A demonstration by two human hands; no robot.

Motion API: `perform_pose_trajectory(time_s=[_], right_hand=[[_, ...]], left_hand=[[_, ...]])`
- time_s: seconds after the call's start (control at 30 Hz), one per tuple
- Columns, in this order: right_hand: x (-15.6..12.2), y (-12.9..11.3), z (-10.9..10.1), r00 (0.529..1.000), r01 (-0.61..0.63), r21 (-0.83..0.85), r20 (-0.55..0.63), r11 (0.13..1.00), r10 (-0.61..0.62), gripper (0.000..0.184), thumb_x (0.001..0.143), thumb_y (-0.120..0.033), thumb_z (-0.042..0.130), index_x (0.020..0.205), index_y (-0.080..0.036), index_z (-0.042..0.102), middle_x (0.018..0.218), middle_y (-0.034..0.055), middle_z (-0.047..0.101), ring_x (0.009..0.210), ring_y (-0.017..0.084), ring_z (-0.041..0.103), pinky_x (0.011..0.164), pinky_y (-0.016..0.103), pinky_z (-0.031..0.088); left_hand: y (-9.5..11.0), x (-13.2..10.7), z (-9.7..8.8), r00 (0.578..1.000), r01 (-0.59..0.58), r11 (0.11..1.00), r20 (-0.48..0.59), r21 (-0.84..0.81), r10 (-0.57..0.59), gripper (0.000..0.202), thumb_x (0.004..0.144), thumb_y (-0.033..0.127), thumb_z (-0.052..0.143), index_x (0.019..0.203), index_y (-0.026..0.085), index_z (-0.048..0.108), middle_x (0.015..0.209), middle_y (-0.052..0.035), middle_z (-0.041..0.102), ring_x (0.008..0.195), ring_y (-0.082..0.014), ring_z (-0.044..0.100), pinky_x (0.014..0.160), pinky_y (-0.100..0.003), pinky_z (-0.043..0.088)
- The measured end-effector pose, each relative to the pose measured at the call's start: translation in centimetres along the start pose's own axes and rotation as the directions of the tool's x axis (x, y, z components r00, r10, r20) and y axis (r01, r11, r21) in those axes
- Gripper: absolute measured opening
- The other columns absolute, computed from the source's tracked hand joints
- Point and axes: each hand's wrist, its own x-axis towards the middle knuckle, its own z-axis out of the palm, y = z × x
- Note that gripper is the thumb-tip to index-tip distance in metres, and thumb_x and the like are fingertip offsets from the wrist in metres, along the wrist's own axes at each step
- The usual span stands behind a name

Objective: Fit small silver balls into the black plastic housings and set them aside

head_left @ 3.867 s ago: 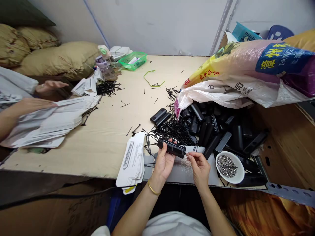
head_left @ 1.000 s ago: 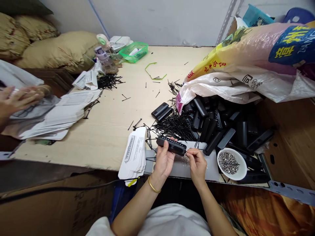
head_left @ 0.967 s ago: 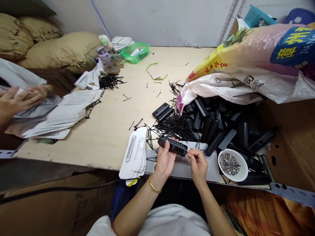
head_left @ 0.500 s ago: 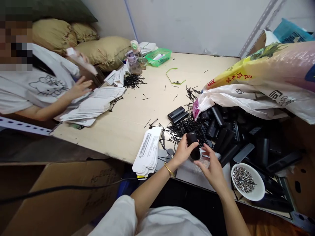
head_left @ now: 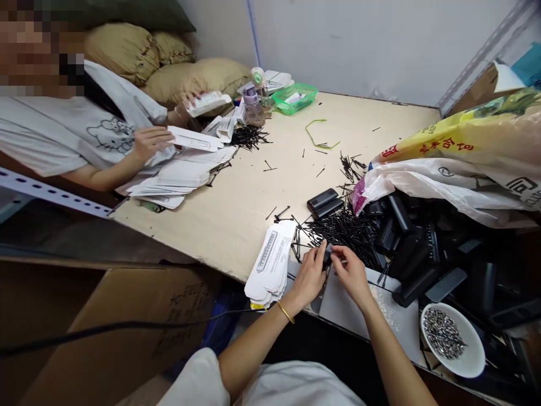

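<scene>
A black case [head_left: 327,257], finely ribbed where visible, was gripped by the closed fingers of the left hand [head_left: 310,275] above the near edge of the pale surface [head_left: 245,203], most of it covered. The right hand [head_left: 350,274] was set at its 3 o'clock side, fingers bent; whether anything was pinched there could not be told. The visible part was pointed roughly toward 12 o'clock, the full long axis hidden. From the case, black sticks [head_left: 344,230] were heaped at 1 o'clock, metal pieces [head_left: 443,332] were held in a white bowl [head_left: 476,359] at 4, and white cards [head_left: 270,265] were stacked at 9; a grey wall [head_left: 359,51] was seen at 12.
</scene>
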Motion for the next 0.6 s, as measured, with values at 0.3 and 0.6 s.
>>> perform_pose_trajectory(time_s=[0.3, 0.6], right_hand=[[9.3, -4.3, 3.4, 0.948, 0.242, -0.399, 0.292, 0.884, -0.127, 0.030, 0.091, -0.009, 0.040, 0.109, -0.013, 0.064, 0.113, 0.0080, 0.058, 0.111, 0.017, 0.050, 0.098, 0.027, 0.040], [17.8, -6.3, 11.4, 0.859, 0.392, -0.457, 0.492, 0.798, -0.141, 0.022, 0.090, -0.008, 0.044, 0.101, -0.009, 0.062, 0.110, 0.0144, 0.053, 0.110, 0.023, 0.042, 0.096, 0.034, 0.036]], left_hand=[[-1.4, 11.6, -14.9, 0.810, 0.371, 0.928, -0.502, 0.040, -0.303, 0.059, 0.089, 0.019, 0.044, 0.144, 0.001, 0.033, 0.136, -0.0225, 0.048, 0.126, -0.0253, 0.049, 0.108, -0.036, 0.037], [-3.6, 4.0, -13.1, 0.805, 0.570, 0.694, -0.131, 0.440, -0.579, 0.077, 0.071, 0.039, 0.070, 0.135, 0.008, 0.043, 0.128, -0.0252, 0.050, 0.125, -0.0371, 0.046, 0.100, -0.042, 0.038]])
